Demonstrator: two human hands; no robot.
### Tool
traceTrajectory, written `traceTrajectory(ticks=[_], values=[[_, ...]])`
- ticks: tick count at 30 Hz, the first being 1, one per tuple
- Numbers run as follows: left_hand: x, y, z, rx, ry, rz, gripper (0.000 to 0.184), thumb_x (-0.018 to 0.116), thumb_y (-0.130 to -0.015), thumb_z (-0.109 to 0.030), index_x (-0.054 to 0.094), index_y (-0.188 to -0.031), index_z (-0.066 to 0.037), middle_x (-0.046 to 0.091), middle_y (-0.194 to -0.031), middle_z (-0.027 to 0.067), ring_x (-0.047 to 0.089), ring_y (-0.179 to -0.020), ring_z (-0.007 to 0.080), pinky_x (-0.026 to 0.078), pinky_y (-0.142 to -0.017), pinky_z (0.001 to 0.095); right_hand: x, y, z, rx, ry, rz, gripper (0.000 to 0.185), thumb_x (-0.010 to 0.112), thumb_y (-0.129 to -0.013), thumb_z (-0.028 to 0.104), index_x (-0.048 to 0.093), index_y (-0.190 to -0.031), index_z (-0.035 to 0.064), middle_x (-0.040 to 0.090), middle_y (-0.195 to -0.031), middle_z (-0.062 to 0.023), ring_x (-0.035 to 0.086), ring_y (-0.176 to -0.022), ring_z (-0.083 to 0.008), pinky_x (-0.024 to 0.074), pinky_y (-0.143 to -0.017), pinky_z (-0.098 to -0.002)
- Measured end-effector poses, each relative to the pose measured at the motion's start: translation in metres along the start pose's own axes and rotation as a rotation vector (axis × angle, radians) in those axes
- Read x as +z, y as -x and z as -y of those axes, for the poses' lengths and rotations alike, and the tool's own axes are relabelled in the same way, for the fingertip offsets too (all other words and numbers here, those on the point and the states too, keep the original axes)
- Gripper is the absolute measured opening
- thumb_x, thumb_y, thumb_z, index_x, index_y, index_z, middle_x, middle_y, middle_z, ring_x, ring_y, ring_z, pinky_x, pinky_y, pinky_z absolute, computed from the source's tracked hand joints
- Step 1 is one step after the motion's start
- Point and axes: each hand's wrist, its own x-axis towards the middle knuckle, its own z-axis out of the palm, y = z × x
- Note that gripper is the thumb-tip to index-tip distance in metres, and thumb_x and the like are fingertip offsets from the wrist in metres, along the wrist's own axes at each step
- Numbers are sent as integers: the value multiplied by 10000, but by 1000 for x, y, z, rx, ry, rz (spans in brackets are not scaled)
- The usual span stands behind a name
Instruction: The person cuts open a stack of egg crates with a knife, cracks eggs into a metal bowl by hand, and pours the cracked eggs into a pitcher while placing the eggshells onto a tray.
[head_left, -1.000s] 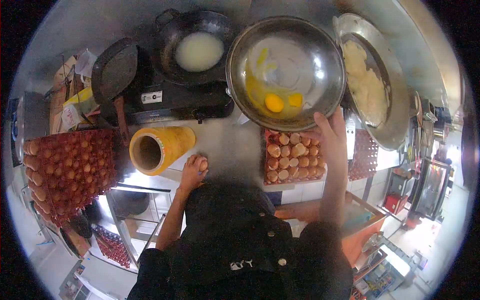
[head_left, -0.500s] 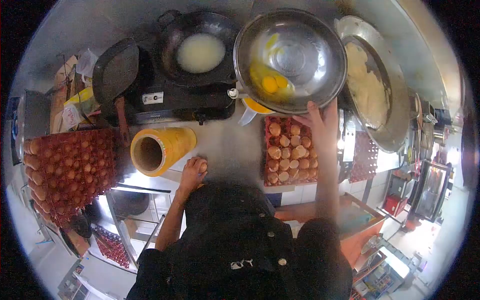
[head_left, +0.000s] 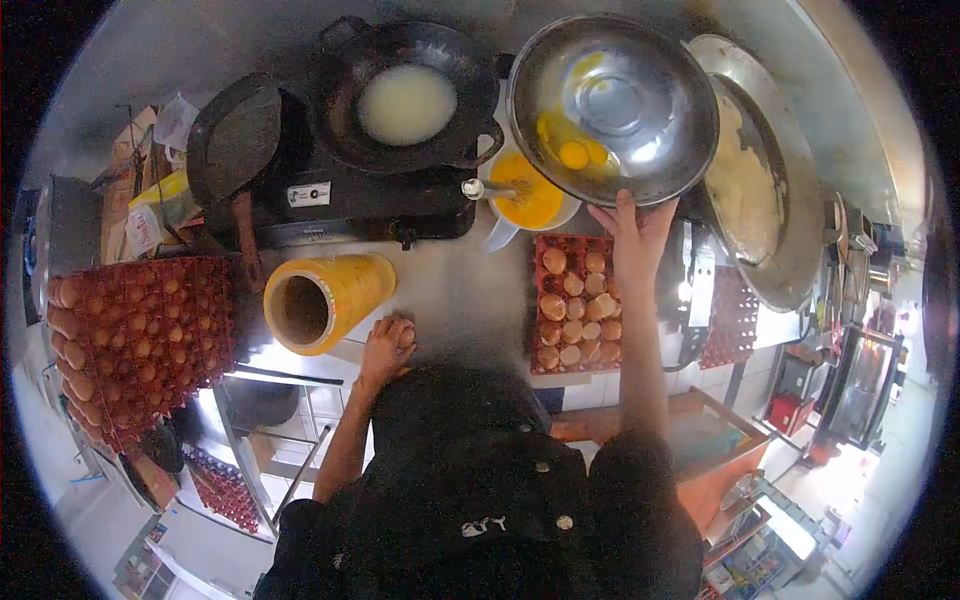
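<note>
My right hand [head_left: 640, 235] grips the near rim of a metal bowl [head_left: 665, 110]. Egg yolks [head_left: 575, 153] and some clear white lie inside the tilted bowl. Partly under its left side is a jug of beaten egg [head_left: 535, 205], with a metal-handled utensil [head_left: 485, 188] standing in it. My left hand [head_left: 385, 350] is low by the counter edge, fingers curled round what looks like a brown egg [head_left: 403, 335]. Close to that hand a yellow cylinder [head_left: 350, 290] with a hollow end lies on its side. Below the bowl sits a red tray of eggshells [head_left: 575, 320].
A black wok [head_left: 345, 140] with pale liquid rests on the stove [head_left: 370, 205], beside a dark pan [head_left: 235, 145]. Stacked egg trays [head_left: 150, 340] stand at the left. A large metal basin [head_left: 795, 170] with pale batter-like contents is at the right.
My right hand has shifted the metal bowl to the right, uncovering more of the jug of beaten egg and the wok's handle. My left hand stays nearly in place.
</note>
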Motion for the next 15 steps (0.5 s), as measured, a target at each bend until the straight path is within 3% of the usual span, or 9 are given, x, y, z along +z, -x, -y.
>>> traceTrajectory(ticks=[7,10,15], values=[[-6,1,-11,-22,6,-23,475,772,-743,-143,583,-1178,-108,565,-1168,144,528,-1102,384,453,-939,491,4,-6,0,-27,-12,-10,661,448,-981,-59,97,-1502,147,363,-1418,-155,539,-1214,-291,613,-891,-429],[-9,0,-14,-26,14,-19,466,772,-741,-139,584,-1166,-106,566,-1162,145,531,-1092,388,455,-935,492,8,-6,0,-43,-22,-51,668,491,-995,1,96,-1519,128,365,-1442,-174,561,-1170,-287,619,-876,-408],[-7,1,-12,-8,11,-38,468,778,-726,-131,583,-1152,-113,570,-1148,147,533,-1082,396,462,-919,496,10,-11,-5,-107,-43,-57,682,478,-992,-17,75,-1520,136,362,-1440,-180,554,-1178,-285,619,-877,-420]])
